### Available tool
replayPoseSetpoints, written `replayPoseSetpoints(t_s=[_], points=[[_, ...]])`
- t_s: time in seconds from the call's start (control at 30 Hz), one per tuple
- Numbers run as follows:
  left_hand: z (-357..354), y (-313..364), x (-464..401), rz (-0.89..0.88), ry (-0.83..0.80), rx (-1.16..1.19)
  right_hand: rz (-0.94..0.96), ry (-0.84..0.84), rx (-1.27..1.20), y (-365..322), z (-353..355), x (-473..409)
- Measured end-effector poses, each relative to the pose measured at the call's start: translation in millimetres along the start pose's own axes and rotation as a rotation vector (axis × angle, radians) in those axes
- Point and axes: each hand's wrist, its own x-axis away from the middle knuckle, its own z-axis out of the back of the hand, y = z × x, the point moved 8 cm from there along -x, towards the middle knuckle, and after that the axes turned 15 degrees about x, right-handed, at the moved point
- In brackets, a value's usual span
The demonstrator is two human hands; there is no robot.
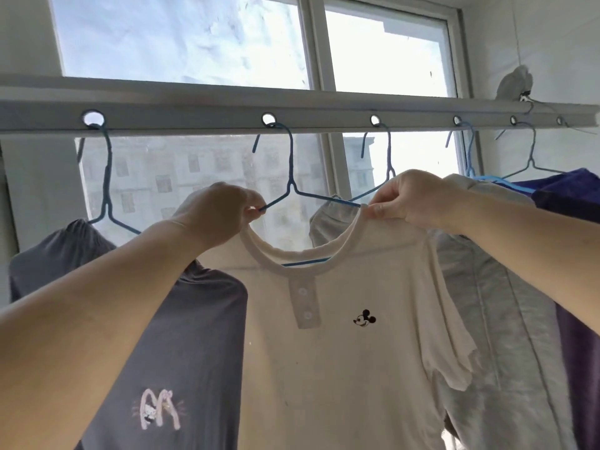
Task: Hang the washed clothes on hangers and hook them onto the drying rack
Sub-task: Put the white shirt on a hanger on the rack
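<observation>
Two bare forearms come into view from the lower corners, one from the left and one from the right; no sleeve covers either arm up to the frame edge; the wrists carry no watch, band or bracelet; the left hand (224,212) is bare, without a glove, and no ring shows on the fingers that can be seen; the right hand (412,199) is likewise bare, with no ring on the visible fingers; its fingernails are short and plain, with no polish that can be made out; the rest of the person's body and clothing lies outside the picture.
</observation>
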Motion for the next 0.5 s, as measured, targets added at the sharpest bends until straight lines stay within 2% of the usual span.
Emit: replayPoseSetpoints(t_s=[0.13, 0.33, 0.43, 0.5], points=[[1.3, 7.3, 2.4, -0.015, 0.028, -0.005, 0.034, 0.047, 0.073, -2.7, -1.9, 1.5], [14.9, 17.0, 4.6, -0.076, 0.165, 0.008, 0.131, 0.155, 0.123, -27.8, 4.8, 10.4], [23.6, 24.7, 6.5, -0.098, 0.242, 0.011, 0.187, 0.305, 0.303, -47.8, 13.7, 19.6], [37.1, 31.8, 10.9, -0.124, 0.358, 0.008, 0.272, 0.400, 0.473, -71.3, 16.4, 29.9]])
